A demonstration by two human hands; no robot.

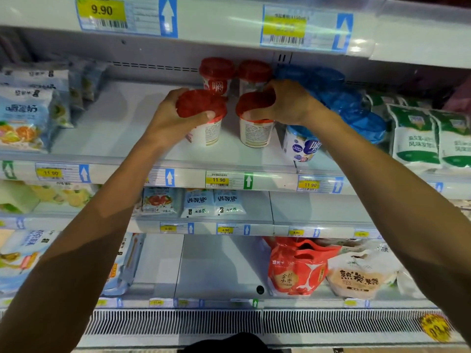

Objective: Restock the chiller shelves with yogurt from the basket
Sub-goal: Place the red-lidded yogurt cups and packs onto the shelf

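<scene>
Two red-lidded yogurt cups stand side by side on the white chiller shelf [122,138]. My left hand [173,118] grips the left cup [204,123] around its lid, thumb on the front rim. My right hand [285,103] grips the right cup [256,131] from above by its lid. Behind them stand two more red-lidded cups [216,72], [253,73] at the back of the same shelf. The basket is out of view.
Blue-lidded cups [303,143] line the shelf just right of my right hand. White and green pouches [415,138] stand farther right, pale blue packs [25,115] at the left. Lower shelves hold small sachets [214,202] and red and beige bags [298,268]. Price tags [219,180] run along the shelf edges.
</scene>
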